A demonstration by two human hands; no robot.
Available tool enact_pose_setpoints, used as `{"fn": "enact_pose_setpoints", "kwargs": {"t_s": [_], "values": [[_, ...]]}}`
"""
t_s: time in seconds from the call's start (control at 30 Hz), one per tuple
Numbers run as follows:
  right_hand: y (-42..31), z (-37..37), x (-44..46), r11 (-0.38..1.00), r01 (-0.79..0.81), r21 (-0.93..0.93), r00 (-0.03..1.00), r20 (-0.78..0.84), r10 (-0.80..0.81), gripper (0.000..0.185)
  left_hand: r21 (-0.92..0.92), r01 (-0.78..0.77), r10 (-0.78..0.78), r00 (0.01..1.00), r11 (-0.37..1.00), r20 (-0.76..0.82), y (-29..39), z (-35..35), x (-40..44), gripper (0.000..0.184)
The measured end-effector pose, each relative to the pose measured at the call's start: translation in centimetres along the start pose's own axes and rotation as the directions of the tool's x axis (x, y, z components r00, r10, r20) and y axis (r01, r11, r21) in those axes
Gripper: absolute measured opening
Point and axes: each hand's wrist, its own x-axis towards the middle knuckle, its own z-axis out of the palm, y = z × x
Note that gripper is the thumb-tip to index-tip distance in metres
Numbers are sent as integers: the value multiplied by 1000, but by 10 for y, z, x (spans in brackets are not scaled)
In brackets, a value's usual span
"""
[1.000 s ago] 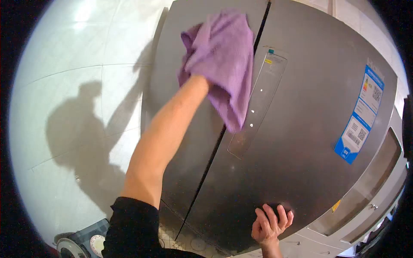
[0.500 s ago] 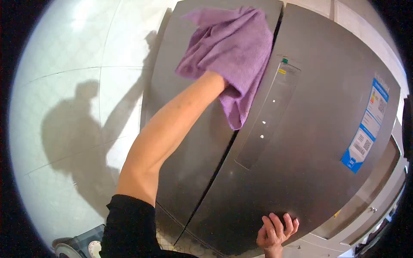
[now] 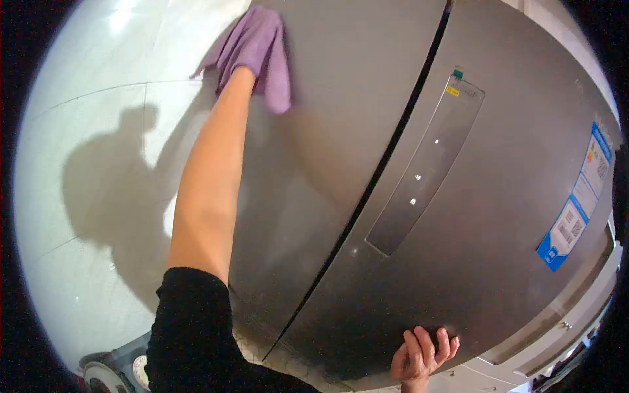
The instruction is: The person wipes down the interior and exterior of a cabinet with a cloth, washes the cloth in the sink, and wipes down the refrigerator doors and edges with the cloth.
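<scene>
The left hand [image 3: 244, 73] is under a purple cloth [image 3: 257, 42] at the outer edge of the grey left door [image 3: 321, 85]; the cloth hides its fingers, so its grip cannot be told. The right hand [image 3: 417, 357] is open, fingers bent, at the lower part of the right door [image 3: 498, 216]; a dark gap runs between the doors, beside a narrow display panel [image 3: 429, 164]; farther right is a blue-and-white label [image 3: 576, 200]; a pale tiled wall [image 3: 92, 124] bears a shadow at left.
</scene>
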Motion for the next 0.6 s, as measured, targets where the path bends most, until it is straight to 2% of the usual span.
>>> {"fn": "enact_pose_setpoints", "kwargs": {"t_s": [0.17,0.33,0.47,0.6], "values": [[0,-1,-2,999,3,40,1000,23,-4,27,-120,40,-40,999,992,-3,-16,0,-112,24],[-1,-4,2,995,27,95,999,36,-30,28,-308,76,-60,996,948,60,15,0,-262,25],[-4,-2,6,994,26,106,999,19,-28,27,-462,35,32,990,886,138,70,-3,-364,25],[1,0,0,994,46,94,999,-10,-46,28,-537,-44,143,979,842,144,90,-1,-393,26]]}}
